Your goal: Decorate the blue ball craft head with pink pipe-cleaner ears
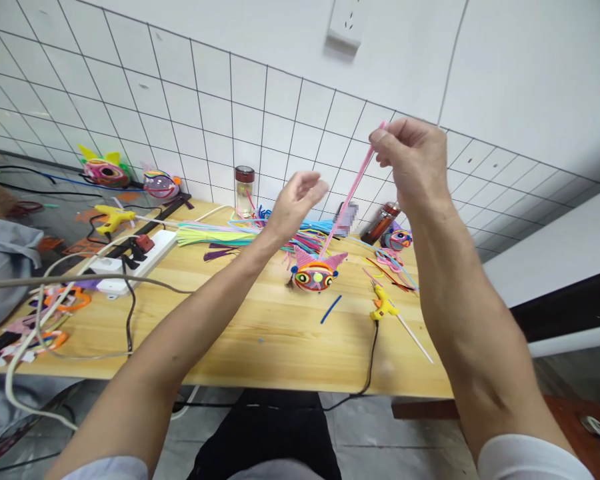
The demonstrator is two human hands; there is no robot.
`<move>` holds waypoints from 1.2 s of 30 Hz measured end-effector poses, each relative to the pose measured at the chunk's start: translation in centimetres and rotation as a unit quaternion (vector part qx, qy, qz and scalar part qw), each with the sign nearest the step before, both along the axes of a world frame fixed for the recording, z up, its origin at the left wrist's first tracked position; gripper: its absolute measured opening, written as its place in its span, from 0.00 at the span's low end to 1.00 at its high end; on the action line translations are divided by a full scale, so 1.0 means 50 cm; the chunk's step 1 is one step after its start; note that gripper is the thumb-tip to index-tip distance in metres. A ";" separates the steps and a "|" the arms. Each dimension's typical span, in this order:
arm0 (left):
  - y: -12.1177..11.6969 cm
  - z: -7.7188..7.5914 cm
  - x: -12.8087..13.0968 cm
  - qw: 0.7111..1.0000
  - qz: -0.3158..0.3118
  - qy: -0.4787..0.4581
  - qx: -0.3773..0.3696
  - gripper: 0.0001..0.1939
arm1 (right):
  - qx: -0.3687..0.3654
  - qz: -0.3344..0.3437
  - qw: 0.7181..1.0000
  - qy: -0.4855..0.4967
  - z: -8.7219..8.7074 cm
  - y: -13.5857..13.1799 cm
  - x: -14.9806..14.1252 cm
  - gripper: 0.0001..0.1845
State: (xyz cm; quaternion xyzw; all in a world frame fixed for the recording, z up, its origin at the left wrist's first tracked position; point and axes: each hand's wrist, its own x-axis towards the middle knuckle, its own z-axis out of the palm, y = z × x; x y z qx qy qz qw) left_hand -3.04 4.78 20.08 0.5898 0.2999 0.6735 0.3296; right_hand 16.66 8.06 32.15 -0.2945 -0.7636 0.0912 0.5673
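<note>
My right hand (pixel 413 157) is raised high on the right, thumb and fingers pinched on the top end of a long pink pipe cleaner (pixel 355 187). The strand slants down to the left, its lower end close to a colourful animal-face craft (pixel 315 275) with pink pointed ears and round eyes; whether they touch I cannot tell. My left hand (pixel 300 203) hovers above the pipe cleaner bundle (pixel 220 233), fingers loosely bent and apart, with nothing visible in it. A short blue pipe cleaner piece (pixel 331 309) lies in front of the face craft.
A yellow glue gun (pixel 383 305) with a white stick lies at right, its cord running over the front edge. Another glue gun (pixel 114 219) and a white power strip (pixel 135 263) are at left. A glass bottle (pixel 245 190) and dark flask (pixel 381 222) stand by the wall.
</note>
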 end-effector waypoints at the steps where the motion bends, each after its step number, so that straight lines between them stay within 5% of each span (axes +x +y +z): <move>1: 0.000 -0.029 -0.013 0.999 0.021 -0.016 -0.024 0.23 | -0.001 -0.006 1.000 0.009 0.011 0.006 0.001 0.15; 5: 0.003 -0.154 -0.043 0.981 0.109 -0.077 -0.141 0.19 | -0.006 -0.018 0.999 0.039 0.064 0.026 0.016 0.15; 9: -0.013 -0.265 -0.036 0.963 0.194 -0.034 -0.182 0.14 | 0.007 -0.024 0.998 0.049 0.124 0.034 0.044 0.14; 11: -0.030 -0.306 -0.024 0.954 0.228 0.029 -0.192 0.14 | -0.008 -0.041 0.998 0.056 0.153 0.034 0.059 0.15; 14: -0.058 -0.346 -0.002 0.957 0.195 0.077 -0.200 0.14 | -0.017 -0.061 0.996 0.057 0.190 0.039 0.080 0.13; 25: -0.102 -0.392 0.041 0.953 0.000 0.221 -0.207 0.18 | -0.030 -0.121 0.992 0.013 0.255 0.120 0.164 0.14; 32: -0.102 -0.393 0.035 0.947 -0.026 0.251 -0.196 0.19 | -0.094 -0.236 0.965 0.062 0.191 0.127 0.153 0.20; 36: -0.103 -0.393 0.033 0.945 -0.034 0.258 -0.196 0.19 | -0.119 -0.235 0.963 0.066 0.163 0.132 0.157 0.19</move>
